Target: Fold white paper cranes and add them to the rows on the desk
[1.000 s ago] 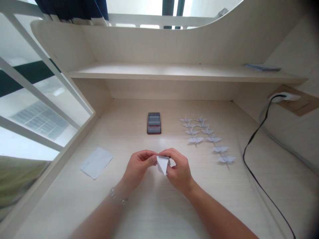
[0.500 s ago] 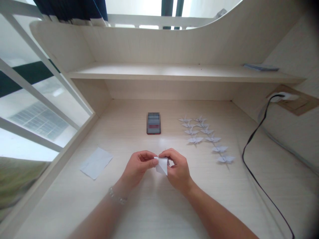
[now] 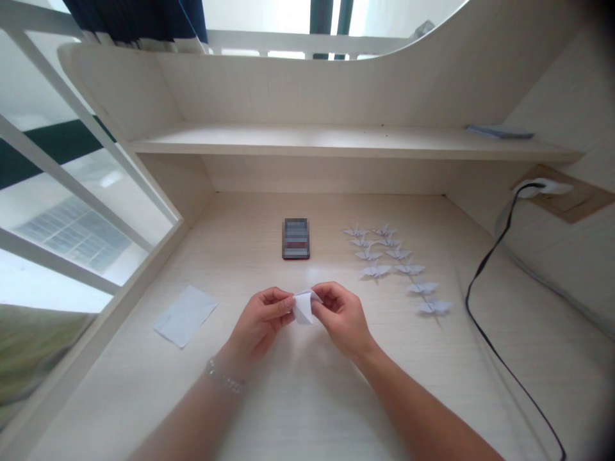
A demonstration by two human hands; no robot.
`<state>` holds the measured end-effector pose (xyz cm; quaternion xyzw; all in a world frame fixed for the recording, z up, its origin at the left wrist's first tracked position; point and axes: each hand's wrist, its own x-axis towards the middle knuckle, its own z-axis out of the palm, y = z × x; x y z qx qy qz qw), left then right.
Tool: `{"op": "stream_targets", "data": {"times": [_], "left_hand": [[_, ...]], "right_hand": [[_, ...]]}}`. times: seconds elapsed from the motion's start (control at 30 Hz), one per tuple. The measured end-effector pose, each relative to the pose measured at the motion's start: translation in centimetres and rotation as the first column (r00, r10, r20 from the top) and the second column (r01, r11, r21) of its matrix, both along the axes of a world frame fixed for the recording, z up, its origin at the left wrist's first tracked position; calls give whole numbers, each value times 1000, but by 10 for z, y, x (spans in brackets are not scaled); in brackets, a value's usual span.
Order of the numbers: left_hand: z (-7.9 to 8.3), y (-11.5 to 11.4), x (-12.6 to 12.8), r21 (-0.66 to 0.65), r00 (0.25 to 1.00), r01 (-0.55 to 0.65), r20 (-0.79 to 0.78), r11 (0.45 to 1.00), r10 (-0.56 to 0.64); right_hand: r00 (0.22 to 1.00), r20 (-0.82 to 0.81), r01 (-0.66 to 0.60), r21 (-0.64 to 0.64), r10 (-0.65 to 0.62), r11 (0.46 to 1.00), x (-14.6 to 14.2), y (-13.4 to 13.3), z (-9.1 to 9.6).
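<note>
Left hand (image 3: 262, 318) and right hand (image 3: 342, 317) pinch folded white paper (image 3: 302, 308) between fingers, held over surface (image 3: 307, 410), lower centre of frame. Paper likely light, thin, easily creased; best held lightly at folded edges.

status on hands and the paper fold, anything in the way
Left hand, right hand pinching folded white paper. Paper cranes and phone beyond, apart from hands.
</note>
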<state>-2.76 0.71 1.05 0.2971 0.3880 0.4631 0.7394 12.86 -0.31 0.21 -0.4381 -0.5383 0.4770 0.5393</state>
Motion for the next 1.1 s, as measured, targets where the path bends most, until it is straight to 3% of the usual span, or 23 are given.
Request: {"op": "stream_targets", "data": {"times": [0.2, 0.3, 0.47, 0.6, 0.73, 0.83, 0.93, 1.1], "left_hand": [[2, -1, 0, 96, 988, 77, -138, 992, -63], [0, -1, 0, 171, 971, 113, -227, 979, -72], [-6, -1, 5, 212, 971, -15, -229, 977, 65], [-12, -2, 10, 221, 961, -148, -198, 964, 192], [-15, -4, 13, 243, 948, -197, -199, 950, 247], [-13, -5, 16, 237, 954, -113, -245, 965, 172], [-7, -7, 20, 261, 945, -19, -311, 965, 103], [-3, -11, 21, 389, 912, -74, -346, 918, 220]], "right_hand": [[996, 92, -5, -16, 6, 1000, 6, 1, 1], [999, 48, -11, -41, 13, 999, 7, 2, 1], [979, -206, -29, -118, 4, 993, 4, 5, 1], [964, -266, -37, -104, 8, 994, 2, 2, 4], [983, -183, -13, -73, 0, 997, -1, -2, 2], [988, -127, 75, -65, -82, 995, -1, -1, -1], [990, -112, 81, -60, -87, 995, 2, 1, 0], [997, 21, 76, -15, -76, 997, 3, -1, 5]]}}
